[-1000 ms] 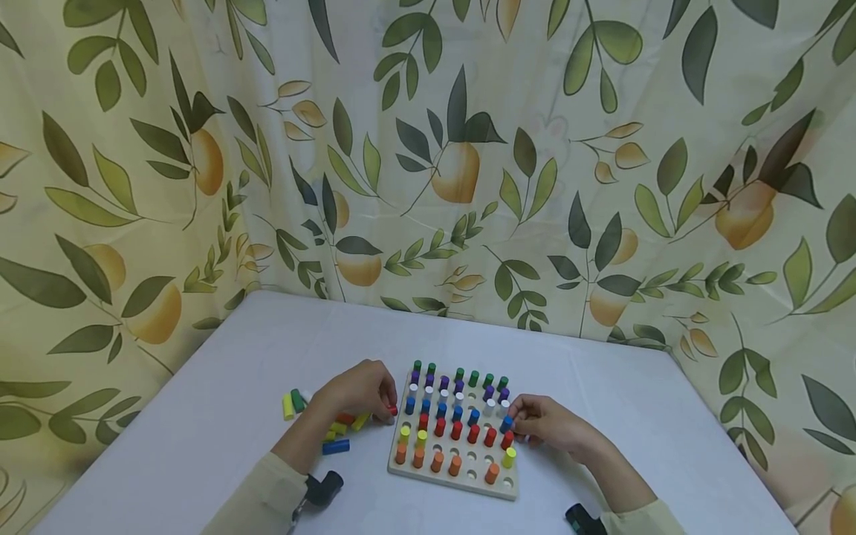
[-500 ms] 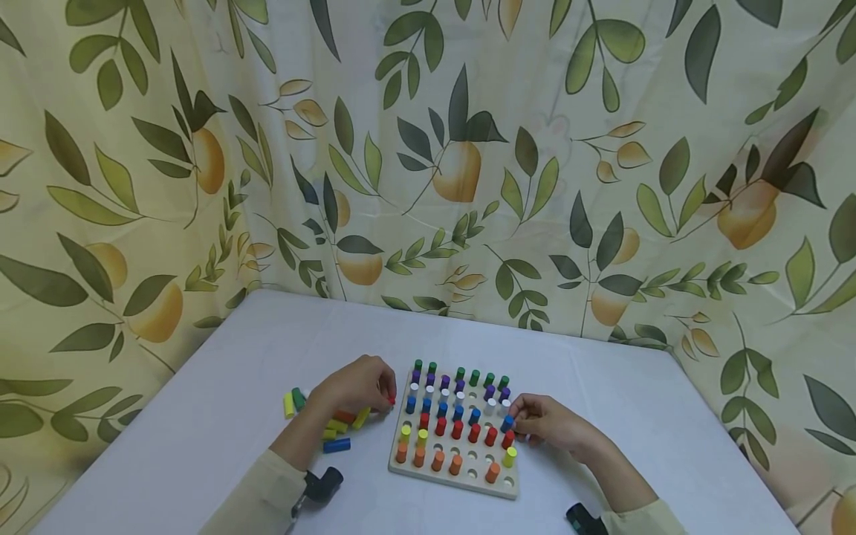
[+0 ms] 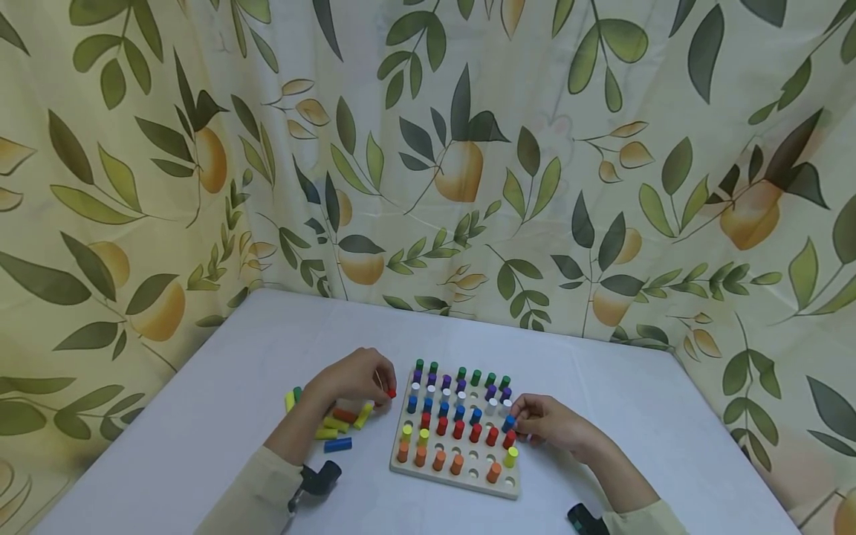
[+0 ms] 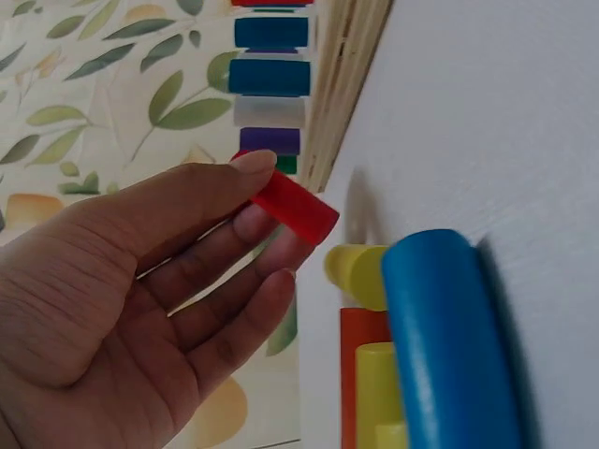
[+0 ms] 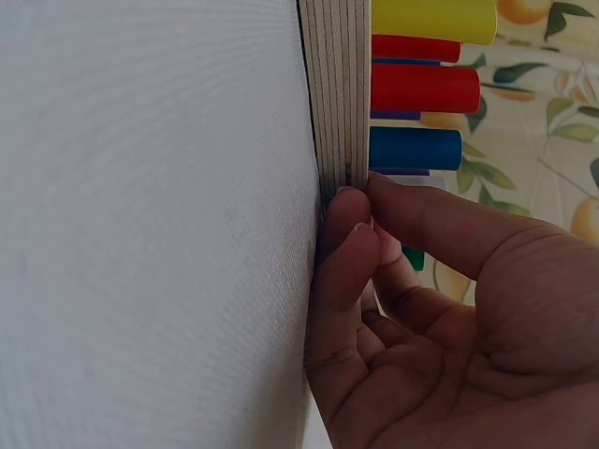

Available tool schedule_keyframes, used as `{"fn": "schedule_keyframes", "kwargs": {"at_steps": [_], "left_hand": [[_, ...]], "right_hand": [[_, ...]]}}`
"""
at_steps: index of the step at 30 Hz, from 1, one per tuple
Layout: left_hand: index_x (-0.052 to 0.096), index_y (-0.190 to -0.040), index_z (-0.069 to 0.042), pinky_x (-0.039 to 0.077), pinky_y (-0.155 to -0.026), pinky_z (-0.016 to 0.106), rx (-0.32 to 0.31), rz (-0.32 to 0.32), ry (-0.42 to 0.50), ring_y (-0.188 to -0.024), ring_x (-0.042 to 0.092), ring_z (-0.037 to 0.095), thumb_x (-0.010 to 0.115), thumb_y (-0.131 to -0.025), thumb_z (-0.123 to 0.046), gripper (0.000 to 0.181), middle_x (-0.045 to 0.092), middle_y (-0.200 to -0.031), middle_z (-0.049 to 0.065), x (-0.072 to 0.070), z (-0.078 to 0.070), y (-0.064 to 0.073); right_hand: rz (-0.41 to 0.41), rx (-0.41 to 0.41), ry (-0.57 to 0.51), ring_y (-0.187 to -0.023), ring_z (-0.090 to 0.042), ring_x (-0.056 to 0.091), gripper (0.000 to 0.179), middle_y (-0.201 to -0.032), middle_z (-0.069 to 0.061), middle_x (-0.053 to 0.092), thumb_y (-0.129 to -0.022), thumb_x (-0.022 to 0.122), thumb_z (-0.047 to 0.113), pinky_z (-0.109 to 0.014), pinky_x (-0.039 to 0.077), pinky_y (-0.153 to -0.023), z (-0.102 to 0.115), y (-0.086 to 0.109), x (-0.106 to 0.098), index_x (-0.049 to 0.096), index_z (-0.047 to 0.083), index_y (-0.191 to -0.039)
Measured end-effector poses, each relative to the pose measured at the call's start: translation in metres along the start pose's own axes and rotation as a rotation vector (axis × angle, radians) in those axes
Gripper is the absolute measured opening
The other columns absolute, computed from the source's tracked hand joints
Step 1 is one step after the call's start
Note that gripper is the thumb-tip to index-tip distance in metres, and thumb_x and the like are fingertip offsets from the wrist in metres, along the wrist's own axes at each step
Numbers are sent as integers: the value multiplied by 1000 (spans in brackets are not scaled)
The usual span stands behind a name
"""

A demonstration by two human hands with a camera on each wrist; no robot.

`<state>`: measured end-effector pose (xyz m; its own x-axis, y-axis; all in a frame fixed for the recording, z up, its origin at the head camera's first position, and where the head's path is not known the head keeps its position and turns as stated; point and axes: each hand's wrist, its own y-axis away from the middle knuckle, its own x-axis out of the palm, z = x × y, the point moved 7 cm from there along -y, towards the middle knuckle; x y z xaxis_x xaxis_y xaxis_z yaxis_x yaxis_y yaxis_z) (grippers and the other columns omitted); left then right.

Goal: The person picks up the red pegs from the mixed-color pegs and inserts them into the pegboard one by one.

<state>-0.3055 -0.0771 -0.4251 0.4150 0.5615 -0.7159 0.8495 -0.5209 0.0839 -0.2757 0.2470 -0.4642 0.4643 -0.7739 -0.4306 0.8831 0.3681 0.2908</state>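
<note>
My left hand (image 3: 357, 377) pinches a red peg (image 4: 299, 208) between thumb and fingertips, just off the left side of a wooden pegboard (image 3: 457, 484). In the left wrist view, the peg is tilted and raised above the white table. Rows of green, purple, white, blue, red, yellow and orange pegs stand in the board, with bare holes among them. My right hand (image 3: 553, 425) grips the board's right edge; in the right wrist view, the thumb lies at its upper face and curled fingers touch its side.
Loose pegs lie left of the board, partly behind the left forearm: a blue peg (image 3: 337, 444), an orange-red peg (image 3: 344, 415), several yellow pegs (image 3: 363, 417) and a green one. A white cloth covers the table (image 3: 200, 446); a leaf-patterned curtain (image 3: 428, 253) hangs behind it.
My left hand has drifted a little away from me, towards the table's far side, with the red peg still pinched. The right hand stays at the board's edge.
</note>
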Motion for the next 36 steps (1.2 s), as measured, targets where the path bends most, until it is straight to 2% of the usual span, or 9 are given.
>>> {"fn": "schedule_keyframes", "kwargs": {"at_steps": [7,14,22,26,36], "left_hand": [[73,-86,-15,58,-75,30,36,17,14,-80,64,17,83,-86,-3,16,67,-84,-3,-4,-4,1],[73,-87,-12,58,-75,29,70,24,36,-75,67,16,82,-87,0,15,68,-82,-3,-7,-14,5],[73,-88,-12,58,-74,28,81,29,59,-74,67,16,82,-87,1,15,69,-81,-2,-5,-17,5],[74,-89,-10,58,-74,30,113,39,62,-76,66,17,81,-87,1,13,69,-82,-4,-5,-21,6],[75,-89,-14,58,-75,29,144,49,41,-78,66,16,83,-85,0,17,69,-82,-6,-3,-30,6]], "right_hand": [[-1,-1,4,-81,-24,56,12,-91,-8,58,-99,65,3,-32,49,-68,0,0,0,60,1,-111],[2,-5,6,-82,-24,56,12,-90,-8,58,-99,65,3,-32,50,-68,1,0,-1,60,1,-111],[-7,6,11,-82,-24,56,12,-90,-8,58,-99,65,4,-33,50,-68,-1,-1,0,61,2,-110],[-15,10,15,-81,-24,56,12,-90,-8,58,-99,65,3,-33,50,-68,0,-1,0,61,2,-110],[-13,4,14,-81,-24,56,12,-90,-8,58,-99,65,3,-33,49,-68,1,0,0,60,2,-110]]}}
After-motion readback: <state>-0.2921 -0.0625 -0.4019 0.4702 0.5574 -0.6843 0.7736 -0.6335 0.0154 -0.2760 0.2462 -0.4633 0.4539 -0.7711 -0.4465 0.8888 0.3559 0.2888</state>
